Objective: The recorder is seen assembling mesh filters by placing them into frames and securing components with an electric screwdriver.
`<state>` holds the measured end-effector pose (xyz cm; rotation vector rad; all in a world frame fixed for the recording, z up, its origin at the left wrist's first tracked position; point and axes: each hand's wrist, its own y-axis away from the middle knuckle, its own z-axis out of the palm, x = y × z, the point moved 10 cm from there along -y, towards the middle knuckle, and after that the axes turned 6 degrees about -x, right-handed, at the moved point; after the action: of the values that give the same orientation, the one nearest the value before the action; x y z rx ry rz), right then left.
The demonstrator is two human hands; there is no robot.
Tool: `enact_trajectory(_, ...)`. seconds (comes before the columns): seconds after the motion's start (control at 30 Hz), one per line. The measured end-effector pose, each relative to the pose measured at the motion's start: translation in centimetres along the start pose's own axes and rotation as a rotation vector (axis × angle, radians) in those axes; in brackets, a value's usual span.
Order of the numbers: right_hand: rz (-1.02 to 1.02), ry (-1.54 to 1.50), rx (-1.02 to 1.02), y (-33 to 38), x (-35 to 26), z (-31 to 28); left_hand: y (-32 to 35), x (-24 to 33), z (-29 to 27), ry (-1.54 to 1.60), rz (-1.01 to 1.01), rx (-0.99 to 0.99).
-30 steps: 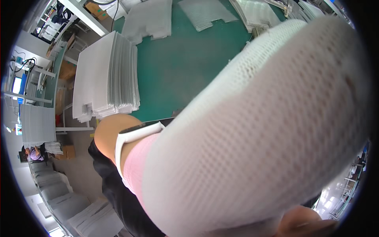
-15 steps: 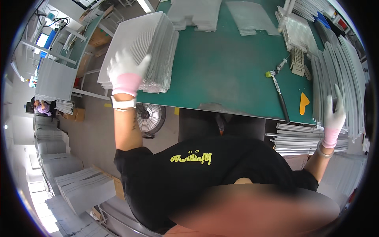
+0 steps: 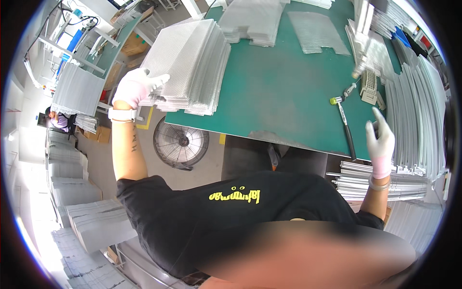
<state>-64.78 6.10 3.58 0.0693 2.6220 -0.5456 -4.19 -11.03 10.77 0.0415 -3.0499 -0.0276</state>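
A tall stack of silvery mesh sheets (image 3: 190,53) lies at the table's left end. My left hand (image 3: 134,86), in a white glove with a pink cuff, is at its near left corner, fingers stretched apart over the top sheet's edge. Whether they press on the sheet I cannot tell. My right hand (image 3: 382,142), gloved alike, hovers at the table's front right edge with thumb and forefinger spread and nothing visible between them. Left of it lies a hammer (image 3: 344,123) with a black handle and yellow-green head. The orange scraper seen earlier is out of sight.
More mesh sheets (image 3: 250,21) and a smaller mesh piece (image 3: 317,33) lie far back on the green table (image 3: 279,86). Long pale strips (image 3: 416,111) stand along the right side. A beige block (image 3: 369,86) sits near them. A floor fan (image 3: 180,142) stands below left.
My left hand has slid from the top of the mesh stack toward its near left corner. My right hand has moved left, off the upright strips. The whole view has shifted slightly.
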Motion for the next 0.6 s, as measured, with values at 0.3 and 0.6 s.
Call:
enact_trajectory(0.3,-0.004,-0.171,-0.051,0.8,-0.9,4.1,13.0,9.9,-6.2,0.519,0.131,0.213)
enact_trajectory(0.6,-0.461,-0.031,-0.400,-2.1,-10.4,20.1,12.6,31.5,24.0,0.108,0.561,-0.639)
